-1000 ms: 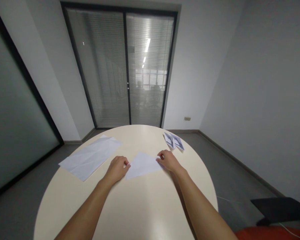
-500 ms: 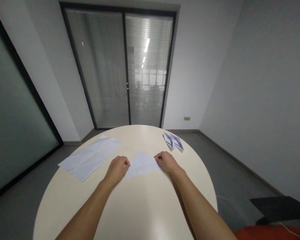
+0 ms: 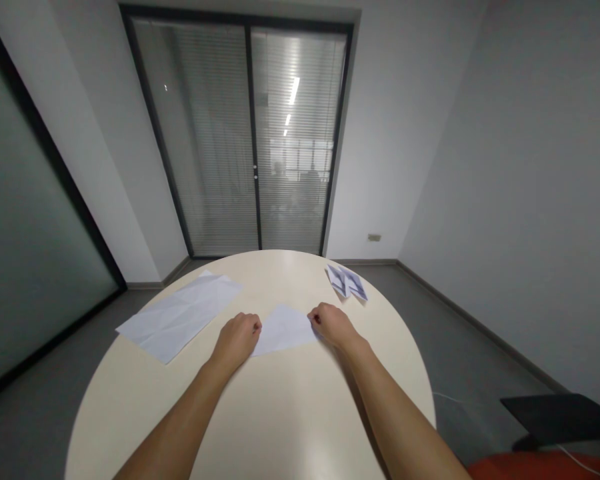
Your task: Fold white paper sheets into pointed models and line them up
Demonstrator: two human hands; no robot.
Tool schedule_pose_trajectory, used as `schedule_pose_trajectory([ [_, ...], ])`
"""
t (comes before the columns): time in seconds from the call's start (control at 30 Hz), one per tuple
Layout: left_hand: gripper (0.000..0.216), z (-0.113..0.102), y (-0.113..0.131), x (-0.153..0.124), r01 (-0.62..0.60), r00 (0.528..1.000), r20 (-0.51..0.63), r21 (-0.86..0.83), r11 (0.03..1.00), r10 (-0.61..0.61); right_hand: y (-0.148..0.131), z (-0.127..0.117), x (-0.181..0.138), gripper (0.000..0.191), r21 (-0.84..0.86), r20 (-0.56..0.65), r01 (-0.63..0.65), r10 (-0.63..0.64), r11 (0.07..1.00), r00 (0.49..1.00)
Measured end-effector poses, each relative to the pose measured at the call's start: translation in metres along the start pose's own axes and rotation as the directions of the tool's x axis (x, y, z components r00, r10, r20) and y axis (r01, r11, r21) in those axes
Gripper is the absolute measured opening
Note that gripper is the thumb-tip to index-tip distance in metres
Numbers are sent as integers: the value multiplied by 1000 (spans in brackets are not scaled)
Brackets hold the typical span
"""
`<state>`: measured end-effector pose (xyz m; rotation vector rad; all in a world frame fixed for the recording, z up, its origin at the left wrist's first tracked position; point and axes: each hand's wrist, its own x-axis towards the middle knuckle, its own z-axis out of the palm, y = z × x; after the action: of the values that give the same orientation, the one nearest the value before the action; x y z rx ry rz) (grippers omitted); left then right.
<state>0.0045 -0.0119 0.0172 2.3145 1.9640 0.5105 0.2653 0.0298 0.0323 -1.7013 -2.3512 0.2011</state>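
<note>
Left hand: Your left hand point(image 3: 237, 338) is curled at the left edge of the small sheet point(image 3: 285, 332), thumb and fingers brought together; they appear to pinch that edge, though the exact contact is too small to confirm.
Right hand: Your right hand point(image 3: 333, 325) is at the opposite edge of the small sheet, fingers curled and tips pressed together, apparently pinching it.
Small sheet: White, lying between your two hands; its side edges are partly covered by them, and you cannot tell from here whether it is one layer or more.
Step in hand: Judged to be two-handed handling of the small sheet by its edges.
Next move: Judged to call for an even hold on both sides, keeping the small sheet's edges aligned and unwrinkled.
Large sheet: A white, creased large sheet point(image 3: 180, 319) lies to the left of the small sheet, apart from it.
Folded pieces: Folded paper point(image 3: 347, 283) sits beyond the small sheet and to its right.
Table: The round table point(image 3: 280, 413) extends beneath and all around the small sheet.
</note>
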Motion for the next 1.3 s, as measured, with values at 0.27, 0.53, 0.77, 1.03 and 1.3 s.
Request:
schedule_pose_trajectory([
  [0.27, 26, -6, 8, -1, -30, 999, 44, 90, 995, 26, -3, 1, 0, 24, -63, 22, 25, -23, 998, 999],
  [0.53, 27, -17, 20, -6, -32, 994, 106, 153, 988, 15, -10, -7, -7, 19, -58, 51, 31, -28, 998, 998],
  [0.77, 34, -12, 46, -16, -40, 986, 167, 212, 977, 4, -25, -9, -11, 26, -120, 69, -38, 47, 992, 996],
  [1.03, 55, 5, 58, -22, -60, 992, 121, 234, 970, 32, -34, 0, -13, 42, -128, 16, -36, 39, 991, 999],
  [1.3, 51, 8, 36, -14, -114, 989, 111, 166, 980, 97, -30, 10, -8, 43, -131, -77, -31, 21, 991, 997],
])
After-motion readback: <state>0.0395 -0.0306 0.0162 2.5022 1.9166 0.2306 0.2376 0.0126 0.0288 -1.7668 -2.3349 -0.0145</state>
